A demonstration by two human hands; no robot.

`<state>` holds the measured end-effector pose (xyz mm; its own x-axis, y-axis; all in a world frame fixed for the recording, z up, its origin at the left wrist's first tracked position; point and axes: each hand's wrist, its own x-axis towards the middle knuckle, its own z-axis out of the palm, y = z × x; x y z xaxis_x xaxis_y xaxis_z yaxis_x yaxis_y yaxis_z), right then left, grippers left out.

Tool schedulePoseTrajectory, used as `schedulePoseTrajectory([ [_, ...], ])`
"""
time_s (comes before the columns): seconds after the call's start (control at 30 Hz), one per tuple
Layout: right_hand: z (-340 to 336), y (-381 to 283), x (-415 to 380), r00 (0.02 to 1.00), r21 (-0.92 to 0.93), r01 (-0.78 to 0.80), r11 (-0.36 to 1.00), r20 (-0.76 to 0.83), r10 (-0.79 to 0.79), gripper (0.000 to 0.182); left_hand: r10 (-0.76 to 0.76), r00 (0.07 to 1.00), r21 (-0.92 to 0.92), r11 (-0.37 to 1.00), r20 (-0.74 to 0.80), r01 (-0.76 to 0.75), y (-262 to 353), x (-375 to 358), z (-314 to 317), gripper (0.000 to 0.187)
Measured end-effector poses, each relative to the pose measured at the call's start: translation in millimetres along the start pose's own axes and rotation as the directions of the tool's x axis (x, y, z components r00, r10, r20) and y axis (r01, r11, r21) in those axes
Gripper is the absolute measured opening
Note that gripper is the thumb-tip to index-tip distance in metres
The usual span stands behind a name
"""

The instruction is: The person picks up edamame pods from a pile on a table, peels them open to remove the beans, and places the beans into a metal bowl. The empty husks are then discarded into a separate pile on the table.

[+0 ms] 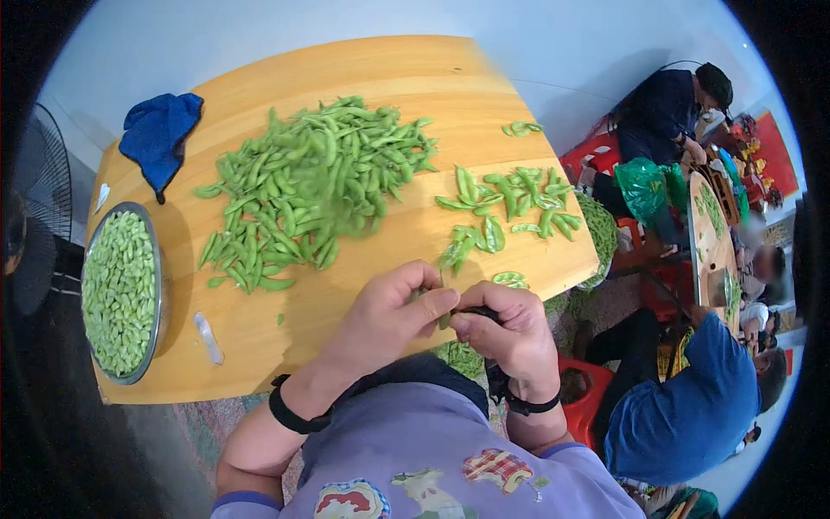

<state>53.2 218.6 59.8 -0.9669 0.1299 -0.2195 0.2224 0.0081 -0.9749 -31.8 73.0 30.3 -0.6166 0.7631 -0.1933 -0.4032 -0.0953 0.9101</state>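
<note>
Both my hands meet at the table's front edge. My left hand (405,307) pinches a green pod (445,320), mostly hidden between the fingers. Close against it, my right hand (510,329) has its fingers closed round a small dark object (481,312) beside the same pod; what the object is, I cannot make out. A large heap of green pods (320,173) lies beyond them on the wooden table (380,259). Flattened, opened-looking pods (519,195) are scattered to the right. At the far left stands a metal bowl (159,285) full of shelled green beans (119,290).
A blue cloth (160,138) and a small clear plastic piece (207,337) lie on the table. A fan (43,173) stands left. More pods (596,229) are below the right edge, near a red stool (584,389). Other people (683,398) sit at a second table (705,225).
</note>
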Motion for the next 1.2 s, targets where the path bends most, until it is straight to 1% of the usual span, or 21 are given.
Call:
schedulePoseTrajectory([
  [0.07,3,0,0,1.000,0.040,-0.014,0.999,0.002,0.014,0.009,0.005,1.000,-0.012,1.000,-0.004,-0.005,-2,-2,-1,0.012],
  [0.13,5,4,0,1.000,0.093,-0.010,0.996,-0.018,0.012,0.009,-0.056,0.998,-0.193,0.980,-0.005,0.054,-3,-6,0,0.011],
  [0.17,6,7,1,1.000,0.099,-0.010,0.995,-0.008,0.011,0.009,-0.057,0.998,-0.189,0.981,-0.016,0.053,-5,-7,0,0.011],
  [0.23,8,11,6,0.998,0.312,-0.051,0.949,-0.026,0.062,0.011,-0.034,0.999,-0.325,0.945,-0.002,0.032,-9,-8,-3,0.009],
  [0.37,7,9,10,0.997,0.305,-0.071,0.950,0.040,0.062,0.008,0.009,1.000,-0.343,0.939,-0.018,-0.015,-11,-11,-7,0.007],
  [0.43,6,10,14,0.985,0.398,-0.140,0.906,0.151,0.086,0.008,0.005,1.000,-0.370,0.929,-0.031,-0.016,-15,-14,-8,0.006],
  [0.47,9,14,15,0.985,0.402,-0.139,0.905,0.152,0.083,0.008,0.004,0.999,-0.366,0.930,-0.032,-0.016,-17,-14,-9,0.006],
  [0.5,16,17,18,0.996,0.123,0.076,0.989,0.043,-0.082,0.009,-0.028,0.997,-0.410,0.912,-0.072,-0.004,-19,-13,-9,0.006],
  [0.53,23,17,20,0.964,-0.184,0.259,0.948,-0.014,-0.266,0.009,-0.064,0.992,-0.456,0.890,-0.110,0.007,-20,-13,-9,0.006],
  [0.57,25,11,17,0.939,-0.436,0.307,0.846,-0.007,-0.345,0.009,-0.066,0.992,-0.456,0.890,-0.109,0.009,-20,-13,-10,0.006],
  [0.6,29,13,17,0.940,-0.436,0.305,0.847,-0.008,-0.342,0.009,-0.134,0.981,-0.478,0.877,-0.138,0.052,-20,-13,-10,0.006],
  [0.63,32,16,17,0.896,-0.573,0.370,0.732,0.013,-0.443,0.010,-0.200,0.966,-0.499,0.862,-0.165,0.093,-19,-13,-11,0.006],
  [0.67,35,18,17,0.844,-0.692,0.414,0.591,0.048,-0.535,0.012,-0.202,0.965,-0.497,0.863,-0.164,0.096,-18,-14,-12,0.006],
  [0.77,41,18,16,0.857,-0.699,0.378,0.607,0.017,-0.515,0.012,-0.202,0.972,-0.526,0.843,-0.117,0.112,-18,-15,-11,0.007],
  [0.83,43,19,18,0.851,-0.693,0.386,0.609,0.013,-0.524,0.012,-0.188,0.960,-0.515,0.855,-0.210,0.055,-18,-13,-8,0.006],
  [0.97,44,21,19,0.839,-0.677,0.379,0.631,-0.037,-0.543,0.011,-0.175,0.958,-0.537,0.843,-0.226,0.027,-25,-14,-11,0.011],
  [1.03,41,21,21,0.827,-0.654,0.401,0.642,-0.043,-0.561,0.010,-0.192,0.966,-0.455,0.885,-0.171,0.096,-31,-14,-18,0.015],
  [1.1,33,18,20,0.863,-0.644,0.332,0.689,-0.086,-0.497,0.009,-0.192,0.966,-0.435,0.895,-0.174,0.099,-29,-17,-17,0.016],
  [1.13,29,18,21,0.863,-0.644,0.334,0.688,-0.085,-0.498,0.009,-0.192,0.966,-0.414,0.904,-0.171,0.106,-26,-17,-16,0.017],
  [1.17,25,17,22,0.848,-0.645,0.303,0.701,-0.154,-0.507,0.008,-0.191,0.967,-0.415,0.904,-0.171,0.105,-22,-19,-15,0.017],
  [1.2,19,16,24,0.828,-0.644,0.273,0.715,-0.221,-0.515,0.007,-0.211,0.956,-0.349,0.928,-0.206,0.129,-17,-21,-15,0.017],
])
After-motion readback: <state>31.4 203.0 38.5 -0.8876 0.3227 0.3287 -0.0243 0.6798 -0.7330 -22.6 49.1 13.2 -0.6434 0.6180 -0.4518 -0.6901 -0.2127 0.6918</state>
